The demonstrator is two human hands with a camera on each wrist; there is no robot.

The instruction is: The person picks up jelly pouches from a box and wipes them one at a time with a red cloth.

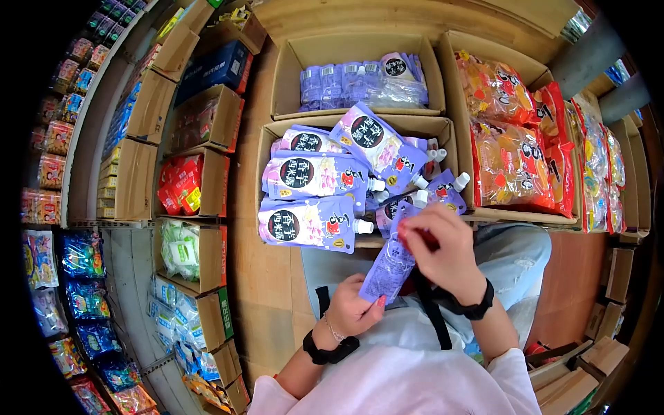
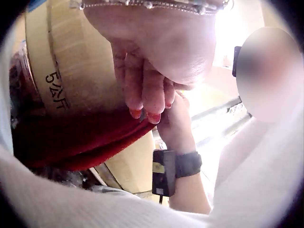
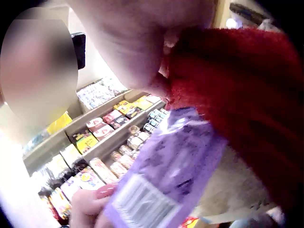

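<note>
Left hand (image 1: 351, 311) and right hand (image 1: 446, 252) grip purple pouch (image 1: 389, 268).

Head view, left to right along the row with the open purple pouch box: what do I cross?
Red packets → purple spouted pouches → orange-red snack bags → yellow-red bags.

Pouch (image 1: 391, 266) before pouch-filled box (image 1: 415, 124)
</note>
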